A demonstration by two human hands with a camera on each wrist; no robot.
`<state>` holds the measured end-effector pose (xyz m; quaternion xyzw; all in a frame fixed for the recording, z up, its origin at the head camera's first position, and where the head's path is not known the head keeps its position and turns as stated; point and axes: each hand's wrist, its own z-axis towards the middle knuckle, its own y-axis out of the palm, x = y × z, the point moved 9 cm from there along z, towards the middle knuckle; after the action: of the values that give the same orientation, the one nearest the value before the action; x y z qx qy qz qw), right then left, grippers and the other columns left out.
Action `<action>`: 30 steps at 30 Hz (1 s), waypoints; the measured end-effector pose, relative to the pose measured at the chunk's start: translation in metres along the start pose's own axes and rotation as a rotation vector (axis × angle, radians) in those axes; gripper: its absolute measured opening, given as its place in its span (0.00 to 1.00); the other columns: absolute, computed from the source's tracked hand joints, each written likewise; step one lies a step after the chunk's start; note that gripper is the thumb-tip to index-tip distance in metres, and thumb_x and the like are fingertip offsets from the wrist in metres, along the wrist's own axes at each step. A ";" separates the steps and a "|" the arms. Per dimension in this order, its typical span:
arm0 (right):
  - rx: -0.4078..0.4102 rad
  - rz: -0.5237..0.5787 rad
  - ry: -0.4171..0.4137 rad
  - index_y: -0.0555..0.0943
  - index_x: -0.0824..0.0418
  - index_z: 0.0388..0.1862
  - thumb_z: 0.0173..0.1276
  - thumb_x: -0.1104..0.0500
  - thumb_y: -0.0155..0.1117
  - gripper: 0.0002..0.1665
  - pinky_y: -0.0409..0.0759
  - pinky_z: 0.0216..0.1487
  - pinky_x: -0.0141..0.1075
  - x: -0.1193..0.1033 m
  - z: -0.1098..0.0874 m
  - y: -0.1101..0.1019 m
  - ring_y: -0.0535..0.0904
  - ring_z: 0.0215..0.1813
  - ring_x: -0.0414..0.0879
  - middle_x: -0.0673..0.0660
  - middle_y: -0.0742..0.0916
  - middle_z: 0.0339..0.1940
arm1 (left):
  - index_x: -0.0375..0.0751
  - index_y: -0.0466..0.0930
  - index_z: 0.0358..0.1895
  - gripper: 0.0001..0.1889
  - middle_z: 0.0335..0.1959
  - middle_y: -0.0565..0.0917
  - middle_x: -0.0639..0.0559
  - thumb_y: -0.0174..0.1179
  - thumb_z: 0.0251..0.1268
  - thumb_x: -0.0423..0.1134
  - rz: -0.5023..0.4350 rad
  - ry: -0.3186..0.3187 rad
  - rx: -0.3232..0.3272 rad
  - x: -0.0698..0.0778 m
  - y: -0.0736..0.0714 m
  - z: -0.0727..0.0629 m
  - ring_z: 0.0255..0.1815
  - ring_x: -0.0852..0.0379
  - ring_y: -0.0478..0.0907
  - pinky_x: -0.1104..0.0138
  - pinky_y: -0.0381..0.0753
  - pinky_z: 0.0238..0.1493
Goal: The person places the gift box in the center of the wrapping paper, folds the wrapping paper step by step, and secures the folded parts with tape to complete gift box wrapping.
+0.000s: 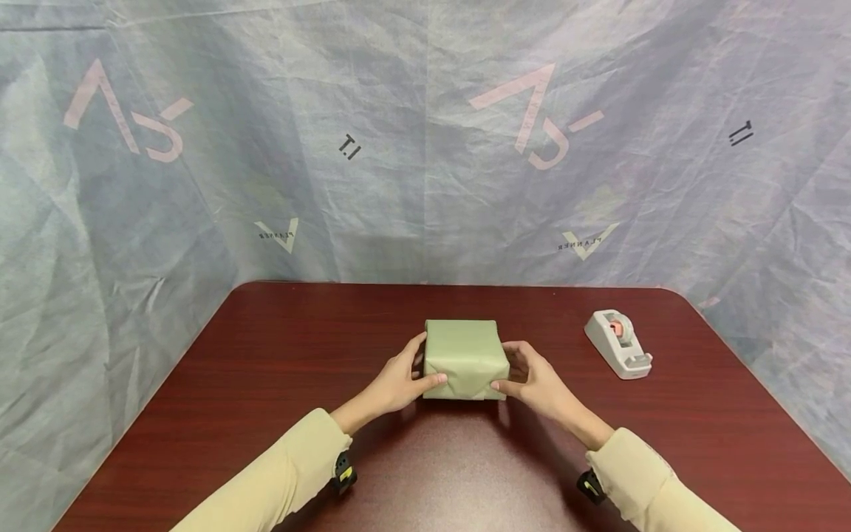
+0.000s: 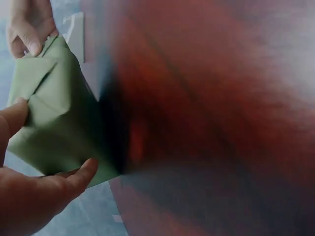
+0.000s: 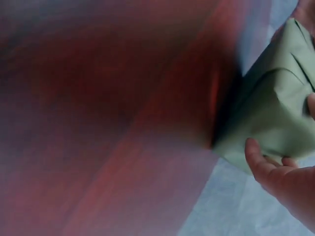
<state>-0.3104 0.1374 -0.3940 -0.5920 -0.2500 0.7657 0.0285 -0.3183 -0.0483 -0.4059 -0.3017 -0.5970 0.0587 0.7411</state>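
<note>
A box wrapped in pale green paper [image 1: 465, 353] sits in the middle of the table, folded flaps showing on its front face. My left hand [image 1: 397, 380] grips its left side, thumb on the front and fingers along the side. From the right, my right hand [image 1: 541, 380] holds the opposite side the same way. The left wrist view shows creased paper folds on the box [image 2: 54, 118] near the left thumb. In the right wrist view, the right hand's fingers [image 3: 261, 164] lie against the box's end [image 3: 266, 118].
A white tape dispenser [image 1: 614, 347] with a roll in it stands on the table to the right of the box. The dark red table [image 1: 299, 347] has a printed grey-blue cloth [image 1: 399, 185] hanging behind it and at both sides.
</note>
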 end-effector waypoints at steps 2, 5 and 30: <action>-0.016 -0.002 -0.020 0.64 0.72 0.56 0.54 0.70 0.66 0.31 0.76 0.53 0.43 0.001 -0.004 0.000 0.74 0.57 0.62 0.70 0.76 0.56 | 0.35 0.44 0.71 0.45 0.69 0.57 0.35 0.62 0.57 0.44 0.029 0.011 -0.002 -0.001 0.002 -0.004 0.66 0.42 0.63 0.56 0.72 0.57; -0.057 -0.014 -0.039 0.65 0.72 0.55 0.54 0.72 0.65 0.30 0.75 0.54 0.45 0.002 -0.010 0.001 0.73 0.57 0.64 0.71 0.75 0.57 | 0.36 0.44 0.71 0.46 0.70 0.56 0.36 0.65 0.54 0.41 0.063 0.032 -0.015 0.000 0.004 -0.010 0.65 0.42 0.64 0.56 0.72 0.57; 0.100 -0.866 -0.544 0.80 0.54 0.24 0.51 0.58 0.71 0.07 0.77 0.39 0.38 -0.050 -0.034 0.005 0.77 0.41 0.43 0.50 0.84 0.35 | 0.56 0.57 0.69 0.34 0.70 0.57 0.39 0.57 0.59 0.52 0.470 0.133 -0.036 0.012 0.004 -0.028 0.65 0.33 0.61 0.43 0.66 0.57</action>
<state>-0.2629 0.1279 -0.3576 -0.2115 -0.4338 0.8209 0.3052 -0.2883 -0.0500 -0.4003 -0.4487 -0.4613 0.1989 0.7391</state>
